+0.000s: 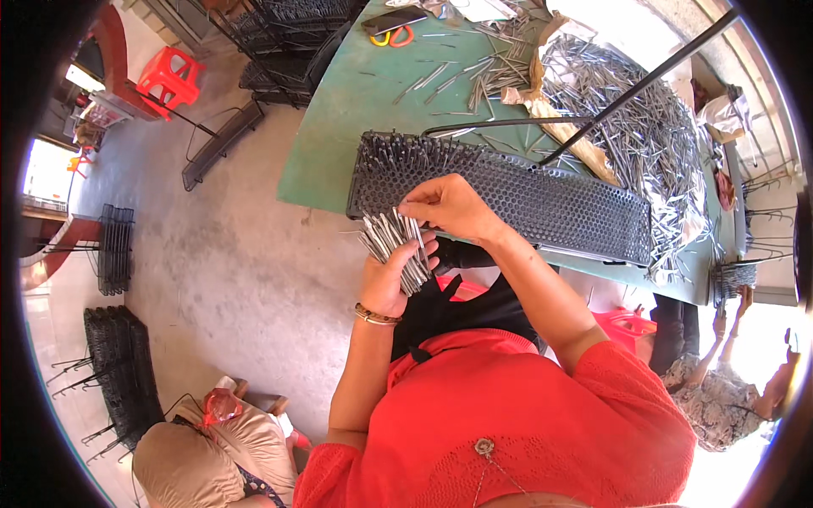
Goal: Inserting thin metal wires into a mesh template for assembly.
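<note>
"Where was the left hand (389, 284)?"

"Just off the bench (318, 161), beyond its near edge and close to the near left corner. Its forearm rose almost straight, bracelets (377, 316) at the wrist. The palm was cupped upward, thumb across the front, fingers wrapped round a bundle of thin metal rods (391, 241). The rods stood slanted, slightly fanned at their upper ends."

"And the right hand (457, 207)?"

"Its forearm slanted in from the right, wrist bent, back of the hand uppermost. Thumb and forefinger were narrowed to a near pinch, touching the upper ends of the bundle. Whether a rod sat between them I could not tell."

"What lay on the bench?"

"A black perforated rack (542, 199) ran along the near edge, upright rods (406, 157) crowding its left end. A heap of loose rods (631, 118) covered much of the right end. Scissors (398, 36) with orange and yellow handles lay near the left edge, toward the far side."
</note>
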Action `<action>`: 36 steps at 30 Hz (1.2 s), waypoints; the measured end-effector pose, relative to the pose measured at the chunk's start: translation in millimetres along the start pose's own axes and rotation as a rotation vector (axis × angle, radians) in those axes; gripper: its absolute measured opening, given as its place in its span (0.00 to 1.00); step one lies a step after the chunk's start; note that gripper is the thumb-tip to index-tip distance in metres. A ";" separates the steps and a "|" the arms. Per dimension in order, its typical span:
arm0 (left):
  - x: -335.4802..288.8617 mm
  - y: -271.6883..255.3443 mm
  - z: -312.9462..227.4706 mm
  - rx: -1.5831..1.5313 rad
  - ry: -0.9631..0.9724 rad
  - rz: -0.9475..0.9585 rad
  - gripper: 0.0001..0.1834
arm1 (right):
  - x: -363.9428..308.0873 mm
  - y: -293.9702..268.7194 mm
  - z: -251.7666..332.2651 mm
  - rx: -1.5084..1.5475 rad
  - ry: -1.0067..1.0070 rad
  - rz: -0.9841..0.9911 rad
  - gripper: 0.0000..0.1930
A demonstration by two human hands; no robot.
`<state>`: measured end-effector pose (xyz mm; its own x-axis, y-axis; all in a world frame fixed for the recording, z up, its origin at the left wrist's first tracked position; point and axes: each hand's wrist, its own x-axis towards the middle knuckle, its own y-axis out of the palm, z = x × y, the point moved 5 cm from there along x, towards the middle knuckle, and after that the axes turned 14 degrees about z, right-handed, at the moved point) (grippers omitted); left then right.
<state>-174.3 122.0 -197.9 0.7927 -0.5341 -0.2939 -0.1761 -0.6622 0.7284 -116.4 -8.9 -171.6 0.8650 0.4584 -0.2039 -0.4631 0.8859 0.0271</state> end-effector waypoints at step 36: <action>-5.4 -16.6 13.8 -0.095 -0.053 -0.085 0.11 | 22.0 -26.7 45.7 -0.488 -0.502 -0.500 0.09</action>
<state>-183.8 128.6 -217.0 0.7698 -0.5071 -0.3876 -0.0513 -0.6545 0.7543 -76.2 -19.3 -132.1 0.9192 0.1020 0.3802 0.0632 0.9152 -0.3981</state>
